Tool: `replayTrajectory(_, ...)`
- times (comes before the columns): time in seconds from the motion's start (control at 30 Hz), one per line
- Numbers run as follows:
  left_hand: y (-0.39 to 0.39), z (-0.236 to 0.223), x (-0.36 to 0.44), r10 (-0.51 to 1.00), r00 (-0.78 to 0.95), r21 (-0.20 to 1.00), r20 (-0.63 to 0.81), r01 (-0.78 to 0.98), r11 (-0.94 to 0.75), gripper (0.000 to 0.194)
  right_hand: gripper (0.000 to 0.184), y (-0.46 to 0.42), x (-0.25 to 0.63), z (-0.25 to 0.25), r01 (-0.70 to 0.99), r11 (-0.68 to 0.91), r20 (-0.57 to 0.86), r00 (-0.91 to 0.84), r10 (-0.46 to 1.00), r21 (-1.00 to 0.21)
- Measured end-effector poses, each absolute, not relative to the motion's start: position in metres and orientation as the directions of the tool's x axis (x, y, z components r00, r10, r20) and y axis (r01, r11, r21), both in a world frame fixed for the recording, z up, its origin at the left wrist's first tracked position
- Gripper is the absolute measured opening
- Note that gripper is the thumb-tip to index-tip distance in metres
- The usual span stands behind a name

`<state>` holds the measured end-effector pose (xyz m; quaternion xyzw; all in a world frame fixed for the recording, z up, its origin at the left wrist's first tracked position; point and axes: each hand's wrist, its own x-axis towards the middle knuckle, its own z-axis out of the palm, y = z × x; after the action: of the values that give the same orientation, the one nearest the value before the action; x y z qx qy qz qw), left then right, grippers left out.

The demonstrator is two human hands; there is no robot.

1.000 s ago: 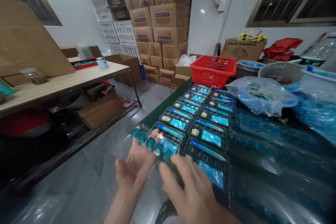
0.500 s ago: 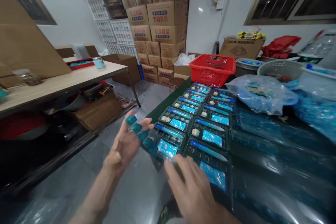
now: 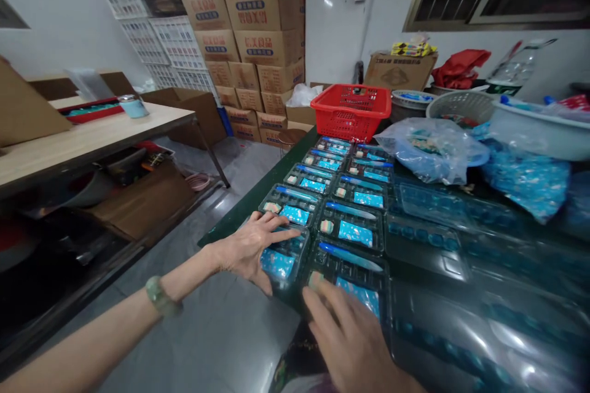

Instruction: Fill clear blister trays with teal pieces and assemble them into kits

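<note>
My left hand [image 3: 251, 245] lies palm down with spread fingers over the nearest left clear plastic tray [image 3: 302, 258]. Under it that tray shows a blue packet with a white pattern [image 3: 278, 264]. My right hand [image 3: 353, 331] is bent and blurred at the near end of the front right tray [image 3: 385, 276]. Its fingertips are beside a small pastel piece [image 3: 316, 280], and I cannot tell whether they grip it. A blue pen [image 3: 350, 256] and another patterned packet [image 3: 358, 296] lie in this tray. A green bangle [image 3: 161, 296] circles my left wrist.
Two rows of similar filled trays [image 3: 353, 210] run back to a red basket [image 3: 353, 113]. On the right are clear plastic trays [image 3: 424, 245], a bagged blue basin [image 3: 436, 150] and a bag of blue packets [image 3: 525, 178]. A wooden-topped table [image 3: 159, 120] stands left.
My left hand has turned palm down and moved right onto the near left tray. The row of teal pieces seen at its fingers no longer shows. My right hand stays near the front right tray.
</note>
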<state>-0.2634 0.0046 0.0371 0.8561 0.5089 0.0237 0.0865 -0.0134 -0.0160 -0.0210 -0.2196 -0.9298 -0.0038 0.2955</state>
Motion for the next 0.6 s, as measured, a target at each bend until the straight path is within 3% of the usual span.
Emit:
replayTrajectory(0.27, 0.003, 0.013, -0.259, 0.876, 0.478, 0.065, -0.065, 0.878, -0.475, 0.105, 0.043, -0.014, -0.009, -0.028, 0.36, 0.895, 0.435, -0.784, 0.442, -0.262)
replayTrajectory(0.4, 0.005, 0.017, -0.255, 0.909, 0.414, 0.058, -0.057, 0.91, -0.41, 0.101, 0.044, -0.017, -0.007, -0.02, 0.388, 0.807, 0.362, -0.746, 0.559, -0.445)
replayTrajectory(0.5, -0.002, 0.026, -0.254, 0.954, 0.299, 0.036, -0.02, 0.954, -0.298, 0.096, 0.046, -0.015, -0.003, -0.012, 0.412, 0.609, 0.243, -0.656, 0.714, -0.678)
replayTrajectory(0.6, -0.017, 0.043, -0.24, 0.98, 0.199, -0.019, 0.019, 0.98, -0.199, 0.092, 0.044, -0.009, 0.001, -0.002, 0.361, 0.248, 0.015, -0.541, 0.841, -0.899)
